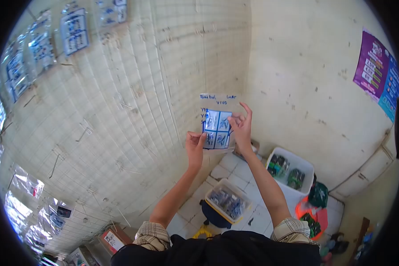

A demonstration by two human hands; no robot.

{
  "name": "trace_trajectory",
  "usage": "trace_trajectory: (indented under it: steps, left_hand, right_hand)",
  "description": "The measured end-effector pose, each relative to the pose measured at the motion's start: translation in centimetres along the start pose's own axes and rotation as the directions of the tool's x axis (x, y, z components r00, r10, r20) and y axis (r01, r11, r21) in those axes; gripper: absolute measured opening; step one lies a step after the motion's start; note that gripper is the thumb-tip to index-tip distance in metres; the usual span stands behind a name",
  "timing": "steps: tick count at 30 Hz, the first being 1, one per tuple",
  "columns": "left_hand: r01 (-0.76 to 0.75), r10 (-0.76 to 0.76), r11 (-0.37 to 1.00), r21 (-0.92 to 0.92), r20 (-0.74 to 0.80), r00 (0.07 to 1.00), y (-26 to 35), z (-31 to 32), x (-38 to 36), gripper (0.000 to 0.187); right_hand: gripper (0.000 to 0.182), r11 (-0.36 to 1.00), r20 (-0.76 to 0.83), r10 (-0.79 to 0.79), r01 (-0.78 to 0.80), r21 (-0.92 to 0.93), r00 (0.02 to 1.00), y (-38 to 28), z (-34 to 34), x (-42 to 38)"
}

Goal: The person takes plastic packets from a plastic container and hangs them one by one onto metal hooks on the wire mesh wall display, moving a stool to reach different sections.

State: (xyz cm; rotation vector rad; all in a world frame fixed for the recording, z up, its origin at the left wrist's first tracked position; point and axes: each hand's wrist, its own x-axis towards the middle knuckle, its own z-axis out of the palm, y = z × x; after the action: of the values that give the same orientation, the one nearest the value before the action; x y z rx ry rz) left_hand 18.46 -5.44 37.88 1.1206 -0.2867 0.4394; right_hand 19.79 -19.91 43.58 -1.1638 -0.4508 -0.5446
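Observation:
A clear plastic bag with blue handwriting, "VIVO" among it, is held up in front of the wire grid wall. Inside it shows a white card with blue borders, divided into four panels with small dark parts. My left hand pinches the bag's lower left edge between thumb and fingers. On the right side, my right hand grips the bag with thumb and fingers, its index finger raised near the upper right corner.
Bagged items hang on the wire grid at left. On the tiled floor stand a white bin of green packets, a smaller tub and an orange container. A cardboard box sits lower left; a poster hangs right.

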Motion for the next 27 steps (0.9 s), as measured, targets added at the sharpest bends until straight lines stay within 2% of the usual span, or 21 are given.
trace_trajectory:
  steps: [2,4,6,8,9,11,13,15,17,21,23,25,27]
  left_hand:
    - [-0.064,0.064,0.998,0.018,0.025,0.998,3.4,1.1,1.9,0.018]
    - [-0.232,0.231,0.972,0.049,0.022,0.973,7.4,3.0,3.4,0.035]
    - [-0.429,0.419,0.878,0.215,0.092,0.903,10.3,4.0,6.2,0.056]
    - [-0.522,0.476,0.786,0.332,0.214,0.853,14.0,5.0,8.4,0.063]
    - [-0.537,0.493,0.774,0.335,0.213,0.844,16.1,5.7,9.0,0.063]
    - [-0.685,0.636,0.408,0.603,0.35,0.687,20.1,7.0,10.5,0.062]
    - [-0.708,0.674,0.35,0.614,0.36,0.645,22.9,7.9,14.0,0.06]
    - [-0.732,0.707,0.296,0.614,0.374,0.6,25.4,8.2,17.3,0.058]
    - [-0.759,0.641,0.263,0.596,0.48,0.599,28.2,8.7,20.5,0.053]
    - [-0.735,0.607,0.173,0.656,0.517,0.604,31.8,9.3,25.0,0.056]
    - [-0.704,0.617,0.072,0.706,0.523,0.588,32.8,9.5,28.2,0.061]
    - [-0.714,0.614,0.067,0.697,0.535,0.58,33.7,9.7,30.5,0.065]
    - [-0.719,0.607,0.076,0.691,0.54,0.583,34.0,9.6,32.3,0.069]
  right_hand:
    - [0.057,0.995,0.06,-0.093,0.095,-0.033,0.994,-1.4,1.4,3.2]
    - [0.055,0.982,0.11,-0.174,0.181,-0.05,0.978,-2.9,3.5,6.1]
    - [0.046,0.96,0.161,-0.262,0.273,-0.054,0.952,-5.5,5.5,8.9]
    - [0.044,0.935,0.187,-0.339,0.352,-0.038,0.922,-8.1,8.0,11.1]
    - [0.042,0.909,0.201,-0.402,0.416,-0.032,0.893,-9.0,9.1,12.5]
    - [0.042,0.873,0.211,-0.468,0.486,-0.04,0.858,-10.3,11.2,15.8]
    - [0.042,0.835,0.217,-0.527,0.548,-0.048,0.822,-11.9,13.2,18.5]
    - [0.045,0.891,0.244,-0.433,0.453,-0.03,0.868,-14.1,15.0,20.2]
    - [0.047,0.874,0.227,-0.468,0.485,-0.02,0.854,-15.4,16.7,22.8]
    - [0.05,0.826,0.243,-0.524,0.556,-0.088,0.817,-15.6,20.0,28.7]
    - [0.052,0.81,0.227,-0.542,0.575,-0.115,0.809,-15.7,21.5,31.3]
    - [0.054,0.73,0.203,-0.624,0.655,-0.193,0.755,-15.3,22.8,33.5]
    - [0.054,0.701,0.211,-0.656,0.689,-0.183,0.724,-14.8,23.6,35.4]
